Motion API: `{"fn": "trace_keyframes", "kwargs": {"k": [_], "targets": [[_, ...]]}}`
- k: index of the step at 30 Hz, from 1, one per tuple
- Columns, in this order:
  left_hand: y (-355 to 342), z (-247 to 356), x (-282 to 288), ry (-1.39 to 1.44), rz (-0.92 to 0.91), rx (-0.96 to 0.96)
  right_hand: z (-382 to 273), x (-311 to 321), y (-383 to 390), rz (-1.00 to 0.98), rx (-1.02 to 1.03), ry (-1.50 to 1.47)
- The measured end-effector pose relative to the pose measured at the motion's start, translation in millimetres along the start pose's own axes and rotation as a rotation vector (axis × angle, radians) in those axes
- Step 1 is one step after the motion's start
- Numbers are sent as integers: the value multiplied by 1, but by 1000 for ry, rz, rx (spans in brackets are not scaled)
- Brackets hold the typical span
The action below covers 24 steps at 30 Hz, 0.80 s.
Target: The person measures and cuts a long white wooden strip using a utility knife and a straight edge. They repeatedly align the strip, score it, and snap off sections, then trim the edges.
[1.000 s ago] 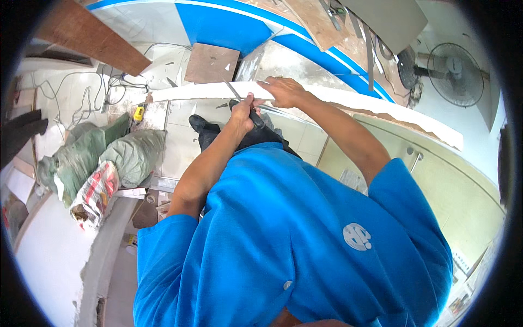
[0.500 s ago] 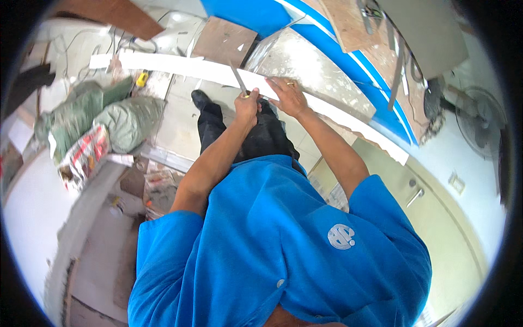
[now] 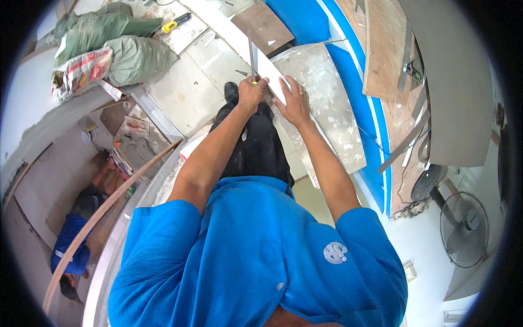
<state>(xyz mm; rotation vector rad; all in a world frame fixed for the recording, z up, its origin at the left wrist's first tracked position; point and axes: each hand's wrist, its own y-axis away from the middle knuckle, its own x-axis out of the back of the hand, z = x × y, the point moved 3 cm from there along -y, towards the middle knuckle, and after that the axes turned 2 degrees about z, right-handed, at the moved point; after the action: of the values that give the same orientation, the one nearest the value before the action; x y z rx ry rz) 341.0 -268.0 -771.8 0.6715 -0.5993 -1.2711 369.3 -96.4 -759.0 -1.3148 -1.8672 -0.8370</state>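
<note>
A long white strip [image 3: 220, 23] runs from the upper middle of the head view down to the right, past my two hands. My left hand [image 3: 252, 96] is closed around the handle of a tool with a long, flat grey metal blade [image 3: 253, 57]; a bit of yellow shows by the grip. The blade points away from me, close over the strip. My right hand [image 3: 295, 103], with a ring on one finger, holds the strip just right of the tool. Its fingers reach over the strip and its thumb is toward the near side.
Green sacks [image 3: 136, 60] and a yellow-and-black tool [image 3: 175, 23] lie at far left. Dusty boards [image 3: 327, 90] lie against blue panels [image 3: 348, 71]. A fan [image 3: 463, 229] stands right. At lower left, another person in blue [image 3: 71, 245] is below a curved brown strip [image 3: 103, 210].
My view has swung round, so the white strip now runs more steeply. The other person and the curved brown strip have come into view. Both hands keep their holds.
</note>
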Motion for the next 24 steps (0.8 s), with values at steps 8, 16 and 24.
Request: {"fn": "trace_keyframes", "kwargs": {"k": [8, 16, 24], "targets": [[-9, -3, 0, 0, -22, -15, 14, 5, 24, -76, -168, -6], [78, 20, 46, 303, 58, 61, 15, -14, 22, 1, -118, -8], [64, 107, 42, 34, -117, 185, 14, -23, 25, 47, -93, 102]]}}
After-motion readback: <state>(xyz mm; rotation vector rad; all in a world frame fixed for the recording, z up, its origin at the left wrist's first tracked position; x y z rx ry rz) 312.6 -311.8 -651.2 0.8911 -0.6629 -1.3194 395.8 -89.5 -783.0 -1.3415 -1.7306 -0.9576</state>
